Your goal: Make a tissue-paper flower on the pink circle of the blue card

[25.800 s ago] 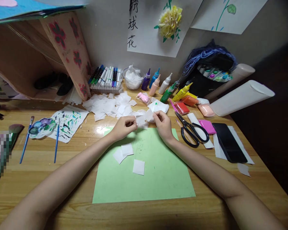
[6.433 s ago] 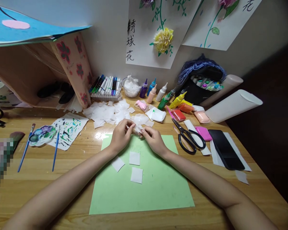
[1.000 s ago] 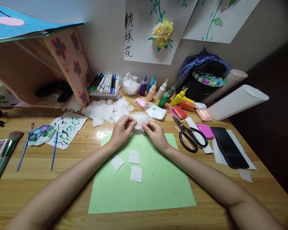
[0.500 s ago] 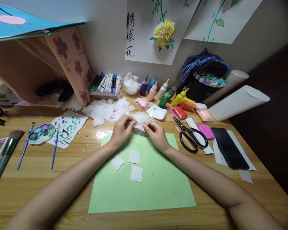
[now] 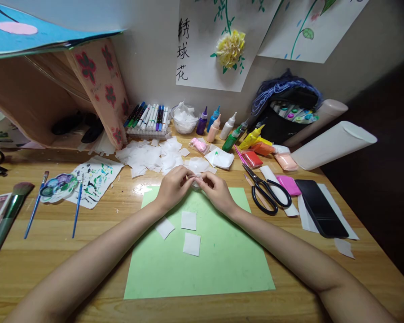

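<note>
My left hand point(image 5: 174, 185) and my right hand point(image 5: 217, 188) meet at the far edge of a green sheet of paper point(image 5: 222, 255). Between their fingertips they pinch a small piece of thin white paper point(image 5: 195, 183), mostly covered by the fingers. Three white paper squares point(image 5: 191, 244) lie flat on the green sheet, nearer to me. Just beyond the hands is a loose pile of white paper pieces point(image 5: 141, 154).
Black-handled scissors point(image 5: 268, 190) and a phone point(image 5: 321, 208) lie at the right. Behind stand paint bottles point(image 5: 214, 128), a bowl of white scraps point(image 5: 183, 121) and markers point(image 5: 148, 119). Paintbrushes point(image 5: 37, 206) and a paint-stained sheet point(image 5: 96, 181) are at the left.
My hands have come closer together, fingertips now nearly touching. The white paper between them is gathered smaller and shows less. The squares have not moved.
</note>
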Tool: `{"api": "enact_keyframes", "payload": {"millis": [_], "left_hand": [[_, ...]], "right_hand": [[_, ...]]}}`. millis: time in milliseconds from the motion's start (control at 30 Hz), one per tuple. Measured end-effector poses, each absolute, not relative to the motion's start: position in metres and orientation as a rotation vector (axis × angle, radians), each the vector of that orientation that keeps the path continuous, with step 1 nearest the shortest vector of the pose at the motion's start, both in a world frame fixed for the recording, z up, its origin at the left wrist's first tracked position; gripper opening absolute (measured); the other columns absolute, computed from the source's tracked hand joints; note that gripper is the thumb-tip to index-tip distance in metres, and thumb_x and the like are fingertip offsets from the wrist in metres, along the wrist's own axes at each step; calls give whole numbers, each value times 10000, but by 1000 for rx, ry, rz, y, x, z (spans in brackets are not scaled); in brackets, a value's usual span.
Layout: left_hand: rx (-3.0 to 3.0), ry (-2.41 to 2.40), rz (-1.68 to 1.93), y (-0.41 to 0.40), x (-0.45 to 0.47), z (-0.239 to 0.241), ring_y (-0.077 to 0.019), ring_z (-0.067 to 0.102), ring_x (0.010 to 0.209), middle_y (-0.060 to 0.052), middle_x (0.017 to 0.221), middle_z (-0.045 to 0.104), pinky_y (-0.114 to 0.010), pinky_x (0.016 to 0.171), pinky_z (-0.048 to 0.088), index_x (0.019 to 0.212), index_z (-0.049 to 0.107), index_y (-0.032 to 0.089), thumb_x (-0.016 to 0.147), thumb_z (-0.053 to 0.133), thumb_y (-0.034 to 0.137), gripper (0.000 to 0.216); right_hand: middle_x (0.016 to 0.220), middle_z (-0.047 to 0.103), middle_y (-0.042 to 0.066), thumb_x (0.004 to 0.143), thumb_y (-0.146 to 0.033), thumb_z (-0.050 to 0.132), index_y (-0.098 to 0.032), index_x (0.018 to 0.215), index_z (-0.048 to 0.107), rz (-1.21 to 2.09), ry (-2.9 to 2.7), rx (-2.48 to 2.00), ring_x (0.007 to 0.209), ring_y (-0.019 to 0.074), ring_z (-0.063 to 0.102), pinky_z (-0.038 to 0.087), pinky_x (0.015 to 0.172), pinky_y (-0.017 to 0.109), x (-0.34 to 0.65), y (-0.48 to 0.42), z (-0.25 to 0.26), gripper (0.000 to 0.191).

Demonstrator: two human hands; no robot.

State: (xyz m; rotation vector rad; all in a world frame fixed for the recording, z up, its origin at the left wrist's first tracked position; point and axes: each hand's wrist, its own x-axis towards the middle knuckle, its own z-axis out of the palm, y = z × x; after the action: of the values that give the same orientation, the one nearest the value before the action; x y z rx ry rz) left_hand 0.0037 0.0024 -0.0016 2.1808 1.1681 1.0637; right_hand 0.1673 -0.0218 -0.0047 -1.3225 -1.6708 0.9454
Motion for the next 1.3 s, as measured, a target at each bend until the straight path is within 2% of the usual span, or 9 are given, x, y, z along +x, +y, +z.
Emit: {"api": "enact_keyframes", "payload": {"millis": [167, 433, 767, 833, 933, 1067, 1300], "left_hand": [[2104, 1230, 1002, 3, 4, -2, -119, 501, 688, -15, 798, 566, -240, 626, 388, 826, 547, 170, 842, 493, 187, 59], [1726, 1374, 1129, 12, 3, -8, -126, 519, 639, -6, 726, 569, -239, 601, 403, 794, 537, 177, 855, 485, 349, 190], [1560, 1421, 1276, 15, -1, -6, -84, 468, 567, 19, 716, 539, -202, 547, 386, 787, 510, 173, 848, 494, 358, 195], [1542, 1402, 1286, 16, 0, -4, -80, 474, 563, 17, 728, 548, -197, 534, 394, 797, 523, 173, 839, 509, 360, 193], [1491, 1365, 1261, 16, 0, -4, -83, 507, 548, 12, 712, 569, -197, 505, 409, 803, 556, 169, 816, 542, 376, 208], [1433, 1238, 1204, 11, 1, -6, -110, 595, 574, 3, 696, 618, -212, 514, 455, 806, 603, 161, 794, 572, 392, 233], [1680, 1225, 1317, 48, 8, 24, -166, 647, 853, -60, 914, 700, -277, 727, 516, 876, 695, 174, 806, 569, 281, 180]], "right_hand": [[650, 480, -19, 881, -335, 469, -167, 693, 523, 919, -1695, -1292, 617, 110, 420, 315, 581, 233, 167, -21, -4, 258], [594, 425, -33, 870, -359, 485, -173, 627, 456, 936, -1603, -1304, 579, 104, 389, 293, 551, 230, 168, -21, -4, 308], [609, 477, -23, 845, -409, 509, -168, 658, 521, 968, -1552, -1331, 572, 108, 418, 320, 551, 233, 169, -18, -7, 306], [584, 452, -33, 821, -419, 542, -169, 695, 546, 941, -1533, -1364, 547, 106, 406, 315, 537, 235, 172, -13, -9, 280], [551, 399, -67, 793, -395, 581, -182, 865, 544, 854, -1452, -1400, 519, 104, 391, 315, 531, 231, 176, -5, -12, 229], [640, 450, -54, 828, -344, 532, -197, 998, 487, 786, -1413, -1325, 551, 103, 390, 330, 555, 231, 177, -4, -9, 229], [713, 473, -15, 880, -340, 452, -193, 1018, 482, 872, -1530, -1222, 603, 125, 442, 367, 573, 245, 174, -15, -5, 204]]}}
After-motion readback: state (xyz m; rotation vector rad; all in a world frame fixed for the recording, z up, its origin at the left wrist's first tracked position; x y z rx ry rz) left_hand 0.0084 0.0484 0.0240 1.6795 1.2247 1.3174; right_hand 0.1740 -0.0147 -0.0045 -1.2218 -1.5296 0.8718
